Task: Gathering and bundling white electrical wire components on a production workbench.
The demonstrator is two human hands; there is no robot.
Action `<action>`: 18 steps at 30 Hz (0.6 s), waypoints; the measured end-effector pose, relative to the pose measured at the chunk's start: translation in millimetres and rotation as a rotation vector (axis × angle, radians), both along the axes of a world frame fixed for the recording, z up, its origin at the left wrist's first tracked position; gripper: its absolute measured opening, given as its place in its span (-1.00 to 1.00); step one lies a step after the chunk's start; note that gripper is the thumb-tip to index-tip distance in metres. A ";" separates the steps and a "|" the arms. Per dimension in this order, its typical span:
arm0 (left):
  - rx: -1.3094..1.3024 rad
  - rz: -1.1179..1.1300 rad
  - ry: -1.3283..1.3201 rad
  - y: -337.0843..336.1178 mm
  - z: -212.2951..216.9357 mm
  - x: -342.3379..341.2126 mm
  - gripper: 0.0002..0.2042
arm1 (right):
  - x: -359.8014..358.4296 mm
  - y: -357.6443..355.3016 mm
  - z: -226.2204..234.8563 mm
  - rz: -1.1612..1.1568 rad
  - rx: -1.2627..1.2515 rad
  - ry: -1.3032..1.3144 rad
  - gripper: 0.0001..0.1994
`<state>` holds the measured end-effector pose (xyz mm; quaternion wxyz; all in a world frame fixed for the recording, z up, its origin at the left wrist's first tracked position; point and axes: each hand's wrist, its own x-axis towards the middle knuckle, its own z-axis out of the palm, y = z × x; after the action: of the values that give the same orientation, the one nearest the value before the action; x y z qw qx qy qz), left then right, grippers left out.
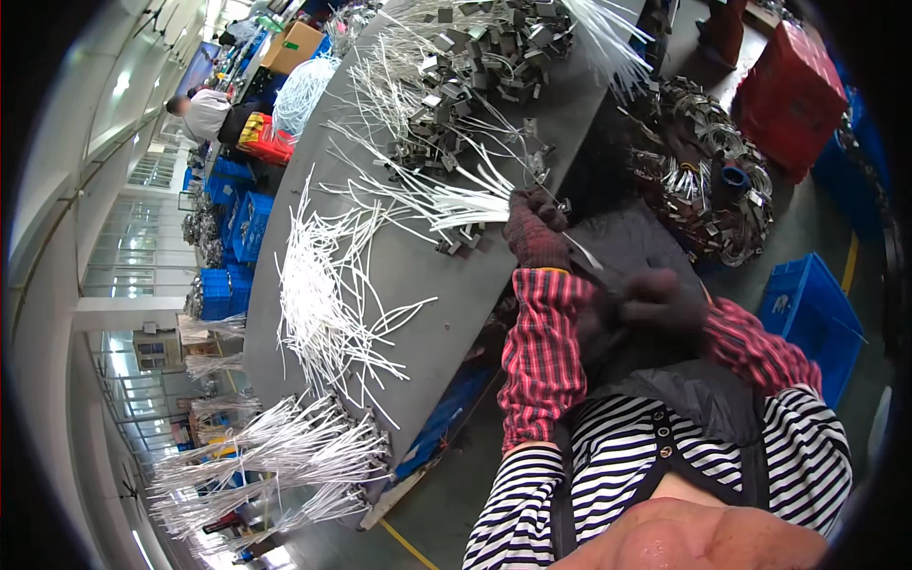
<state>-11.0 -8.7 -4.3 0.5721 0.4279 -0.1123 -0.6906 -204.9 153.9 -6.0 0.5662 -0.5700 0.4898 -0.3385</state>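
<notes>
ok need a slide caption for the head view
Gloved left hand gripping a bunch of white wires at a grey table, metal parts heaped beyond.

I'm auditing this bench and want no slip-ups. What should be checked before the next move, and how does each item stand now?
1. Left hand has a hold on the bunch of white wires: ok, its fingers are closed at one end.
2. Left hand gloved: ok.
3. Right hand free: cannot tell, it is blurred.
4. Loose white wires lined up: not ok, they splay several ways on the grey table.
5. Metal parts untangled: not ok, they lie in a jumbled heap.
</notes>
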 end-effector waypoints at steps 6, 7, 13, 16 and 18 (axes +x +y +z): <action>-0.104 0.147 0.005 4.0 -0.3 -7.1 -0.73 | -199.6 109.6 -88.1 -0.531 0.152 0.514 -0.78; -0.125 0.163 0.008 5.4 3.0 -4.6 -0.73 | -223.2 131.1 -102.3 -0.588 0.183 0.494 -0.80; -0.210 0.225 -0.055 1.6 22.3 16.1 -0.76 | -281.4 205.8 -145.9 -0.735 0.353 0.445 -0.89; -0.142 0.276 -0.034 -3.4 27.9 20.6 -0.77 | -283.1 209.8 -158.0 -0.744 0.308 0.398 -0.90; -0.131 0.290 -0.017 -3.4 30.8 20.5 -0.77 | -279.5 208.4 -161.5 -0.782 0.344 0.397 -0.90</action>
<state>9.6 -12.1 26.5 0.6913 0.4075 -0.0990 -0.5884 -484.3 362.3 -167.4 0.3779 -0.2942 0.8156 -0.3247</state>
